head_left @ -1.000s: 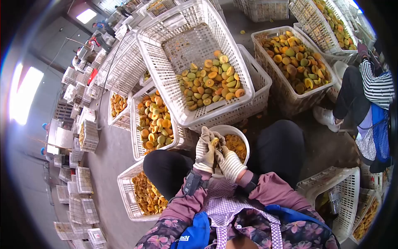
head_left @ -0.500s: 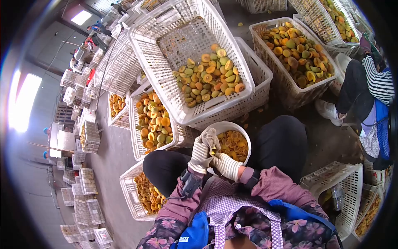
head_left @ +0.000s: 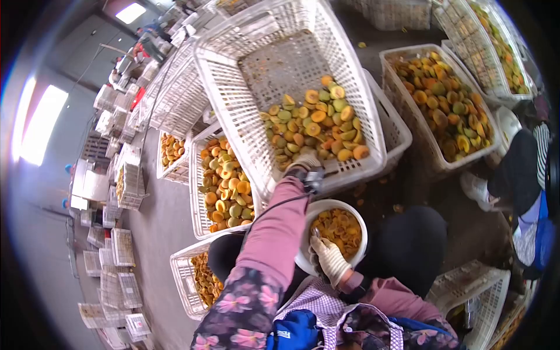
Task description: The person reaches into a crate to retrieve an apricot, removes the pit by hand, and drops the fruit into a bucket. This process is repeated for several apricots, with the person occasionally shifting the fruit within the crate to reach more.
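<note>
Reaches with the left hand (head_left: pixel 306 158), in a pale knit glove, into the large white slatted plastic crate (head_left: pixel 345 64), at the near side of the loose heap of green and orange halved fruit (head_left: pixel 318 116) inside. Cannot tell whether spread or pinching, with the fingertips hidden there. Wears a small dark device (head_left: pixel 314 179) at that wrist. Keeps the right hand (head_left: pixel 330 259), in a striped off-white glove, low at the near left rim of the round white bucket (head_left: pixel 362 233), with fingers curled around a small metallic object (head_left: pixel 316 233). Shows inside this bucket a mass of orange-brown fruit pieces (head_left: pixel 341 224). To the left, see a white crate of orange and green fruit (head_left: pixel 196 195); below it, a white crate of brownish-orange pieces (head_left: pixel 182 286); to the right, near a co-worker's pale shoe (head_left: pixel 475 189), a tall whitish crate of mixed fruit (head_left: pixel 405 108).
</note>
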### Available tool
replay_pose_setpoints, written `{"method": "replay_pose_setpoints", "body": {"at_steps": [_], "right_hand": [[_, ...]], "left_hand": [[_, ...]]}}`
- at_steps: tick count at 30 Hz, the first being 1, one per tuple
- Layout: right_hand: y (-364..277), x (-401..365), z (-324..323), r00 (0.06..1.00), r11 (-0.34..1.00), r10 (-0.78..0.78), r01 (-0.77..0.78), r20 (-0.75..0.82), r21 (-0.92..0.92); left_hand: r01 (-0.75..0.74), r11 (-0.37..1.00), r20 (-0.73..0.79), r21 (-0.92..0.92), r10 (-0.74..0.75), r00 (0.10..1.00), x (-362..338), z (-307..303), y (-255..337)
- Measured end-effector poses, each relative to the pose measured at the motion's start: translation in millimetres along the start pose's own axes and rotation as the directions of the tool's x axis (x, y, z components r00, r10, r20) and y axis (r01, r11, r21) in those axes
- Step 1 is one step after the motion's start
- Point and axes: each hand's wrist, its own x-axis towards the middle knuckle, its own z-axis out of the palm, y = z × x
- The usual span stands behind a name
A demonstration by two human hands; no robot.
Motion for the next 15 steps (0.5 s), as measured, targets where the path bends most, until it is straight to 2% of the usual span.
{"method": "replay_pose_setpoints", "body": {"at_steps": [1, 2, 4, 5, 7, 8, 9, 10, 11, 12, 13, 14, 15], "right_hand": [[0.3, 4.6, -1.4, 1.0, 1.0, 0.005, -0.005, 0.014, -0.017], [4.4, 6.2, -2.7, 1.0, 1.0, -0.017, 0.017, 0.01, 0.007], [0.0, 1.4, -2.0, 0.999, 0.999, -0.039, 0.039, 0.012, 0.026], [-3.8, -0.3, -0.9, 0.999, 0.999, -0.041, 0.041, 0.017, 0.021], [-6.9, -5.7, -1.8, 0.995, 0.995, -0.1, 0.099, 0.027, 0.03], [1.2, 3.8, -7.3, 0.989, 0.989, -0.144, 0.144, 0.023, 0.028], [0.4, 2.3, -9.1, 0.989, 0.989, -0.145, 0.144, 0.01, 0.032], [-3.4, 1.3, -8.0, 0.97, 0.968, -0.243, 0.244, -0.03, 0.048], [-6.2, 0.7, -6.7, 0.939, 0.938, -0.337, 0.341, -0.073, 0.059], [-5.9, 2.8, -6.1, 0.905, 0.909, -0.413, 0.417, -0.104, 0.019], [-5.5, 3.7, -7.0, 0.865, 0.873, -0.486, 0.487, -0.125, -0.029], [-6.9, 0.9, -9.8, 0.844, 0.847, -0.529, 0.519, -0.092, -0.113], [4.3, 8.3, -13.1, 0.842, 0.846, -0.531, 0.52, -0.097, -0.119]], "left_hand": [[0.209, 0.954, 0.024, -0.217, -0.209, 0.978, 1.8, 9.8, -1.5], [0.232, 0.948, 0.025, -0.219, -0.232, 0.972, 2.5, 16.5, -8.6], [0.25, 0.946, 0.117, -0.205, -0.23, 0.966, -3.5, -4.0, -3.1], [0.253, 0.945, 0.112, -0.206, -0.235, 0.966, -12.6, -13.0, -0.6], [0.103, 0.948, 0.024, -0.302, -0.101, 0.995, -39.8, -23.4, 4.6], [-0.019, 0.878, -0.14, -0.478, -0.054, 0.989, -56.2, -24.0, 8.7], [-0.095, 0.732, -0.21, -0.674, -0.067, 0.975, -83.4, -32.7, 19.5], [-0.107, -0.145, -0.1, -0.984, -0.061, 0.993, -118.9, -40.2, 40.4], [-0.019, -0.327, 0.006, -0.945, -0.075, 0.997, -158.5, -69.9, 63.9], [-0.107, -0.448, -0.057, -0.888, -0.124, 0.991, -181.2, -68.4, 82.8], [-0.103, -0.365, -0.006, -0.925, -0.258, 0.966, -199.1, -69.7, 99.6], [-0.103, -0.265, -0.024, -0.959, -0.286, 0.958, -206.6, -57.1, 98.3], [-0.105, -0.159, -0.051, -0.982, -0.31, 0.949, -209.8, -42.2, 93.9]]}}
